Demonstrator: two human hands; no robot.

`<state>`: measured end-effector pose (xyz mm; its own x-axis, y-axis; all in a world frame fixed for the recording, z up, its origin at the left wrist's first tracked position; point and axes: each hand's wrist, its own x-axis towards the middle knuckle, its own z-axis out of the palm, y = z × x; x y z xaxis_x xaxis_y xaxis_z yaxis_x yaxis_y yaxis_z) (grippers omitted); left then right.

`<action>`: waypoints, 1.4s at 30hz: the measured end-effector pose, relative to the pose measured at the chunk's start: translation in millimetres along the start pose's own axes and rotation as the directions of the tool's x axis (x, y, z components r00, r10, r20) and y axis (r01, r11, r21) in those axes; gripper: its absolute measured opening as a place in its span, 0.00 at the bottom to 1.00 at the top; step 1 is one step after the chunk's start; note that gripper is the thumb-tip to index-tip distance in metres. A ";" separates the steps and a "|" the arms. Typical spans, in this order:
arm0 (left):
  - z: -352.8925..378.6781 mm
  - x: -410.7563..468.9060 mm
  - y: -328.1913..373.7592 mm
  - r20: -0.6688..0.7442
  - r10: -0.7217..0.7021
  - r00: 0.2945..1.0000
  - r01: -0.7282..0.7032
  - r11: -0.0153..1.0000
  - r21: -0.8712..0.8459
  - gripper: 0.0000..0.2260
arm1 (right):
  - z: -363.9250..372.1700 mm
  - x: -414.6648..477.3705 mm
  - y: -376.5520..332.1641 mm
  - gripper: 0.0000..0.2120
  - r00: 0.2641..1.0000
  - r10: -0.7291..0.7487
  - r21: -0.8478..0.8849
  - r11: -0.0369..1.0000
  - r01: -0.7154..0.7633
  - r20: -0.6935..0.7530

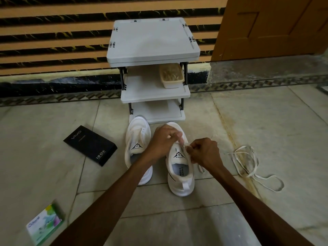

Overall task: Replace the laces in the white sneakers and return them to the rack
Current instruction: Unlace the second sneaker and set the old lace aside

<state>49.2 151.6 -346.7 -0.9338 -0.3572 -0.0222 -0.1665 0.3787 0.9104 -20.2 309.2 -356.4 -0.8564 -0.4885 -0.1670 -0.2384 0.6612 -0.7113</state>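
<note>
You've got both hands on the R shoe (180,176), on the floor before the rack (154,93). L hand (164,139) and R hand (204,153) each pinch the lace (201,168) at the eyelets, prob. threading. Loose lace (250,174) is parked well aside.

The sneaker (182,185) I work on: white matt cloth upper, smooth sole. Loose lace (255,158): flat woven cloth. Rack (152,39): grey matt plastic. Floor (275,121): smooth stone tiles, faint sheen, stained. Black box (90,145): matt cardboard. Door (266,27): wood.
</note>
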 end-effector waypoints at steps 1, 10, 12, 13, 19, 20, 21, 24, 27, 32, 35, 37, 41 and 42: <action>0.9 -1.5 5.4 -0.027 -0.050 0.998 0.041 0.964 -0.264 0.15 | 0.2 -0.3 0.6 0.08 1.000 -0.009 -0.005 1.000 0.009 -0.003; -1.2 1.2 -5.8 0.009 -0.168 0.986 0.161 0.957 0.240 0.09 | 6.4 1.1 0.1 0.07 0.999 0.004 -0.052 0.999 -0.006 -0.037; 9.4 1.6 -15.4 0.067 -0.122 0.990 0.072 0.860 0.505 0.11 | 8.4 1.6 -1.6 0.07 0.999 0.018 -0.066 0.998 -0.021 -0.043; 14.4 1.9 -15.9 0.073 -0.104 0.992 0.038 0.792 0.609 0.12 | 9.2 1.9 -2.1 0.07 0.999 0.022 -0.073 0.997 -0.026 -0.050; 3.5 4.2 16.9 -0.129 -0.232 0.964 0.179 0.927 -0.330 0.12 | 8.6 -2.1 2.9 0.11 0.997 0.004 -0.100 0.995 -0.012 -0.079; -4.1 4.3 20.0 -0.127 -0.319 0.939 0.171 0.756 -0.632 0.12 | 8.3 -2.5 2.8 0.11 0.997 0.010 -0.097 0.995 -0.017 -0.078; -10.9 4.0 20.7 -0.102 -0.377 0.920 0.126 0.534 -0.836 0.12 | 8.2 -2.3 1.8 0.11 0.997 0.014 -0.093 0.995 -0.021 -0.076; -21.9 2.8 13.6 -0.001 -0.481 0.877 0.086 0.158 -0.984 0.10 | 9.5 -2.8 -1.0 0.11 0.997 0.014 -0.100 0.995 -0.022 -0.077; -22.6 -0.3 6.3 0.030 -0.504 0.863 0.290 0.447 -0.846 0.09 | 11.0 -2.7 -2.1 0.10 0.997 0.021 -0.109 0.994 -0.029 -0.073; -16.1 -5.7 -9.6 -0.030 -0.175 0.984 0.177 0.968 0.178 0.06 | 11.9 -1.7 -2.2 0.10 0.995 0.053 -0.100 0.993 -0.061 -0.083; -4.3 -7.0 -5.5 0.005 -0.105 0.994 0.095 0.916 0.390 0.11 | 12.5 -1.7 -2.0 0.10 0.994 0.055 -0.093 0.994 -0.064 -0.093; -1.3 -3.2 -3.6 -0.018 -0.085 0.996 0.084 0.878 0.471 0.12 | 12.4 -2.3 -1.2 0.10 0.994 0.064 -0.103 0.992 -0.072 -0.085; 2.0 2.8 6.9 0.007 -0.136 0.991 0.099 0.758 0.645 0.07 | 14.2 -3.7 -1.5 0.10 0.995 0.036 -0.143 0.988 -0.050 -0.098; 3.2 3.8 8.8 0.014 -0.155 0.988 0.106 0.734 0.670 0.08 | 15.0 -3.7 -2.2 0.10 0.995 0.033 -0.156 0.987 -0.048 -0.098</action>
<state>43.1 156.3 -340.1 -0.9010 -0.3999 -0.1682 -0.4334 0.8127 0.3894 -9.7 301.1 -364.5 -0.9044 -0.4087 -0.1228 -0.2658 0.7645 -0.5872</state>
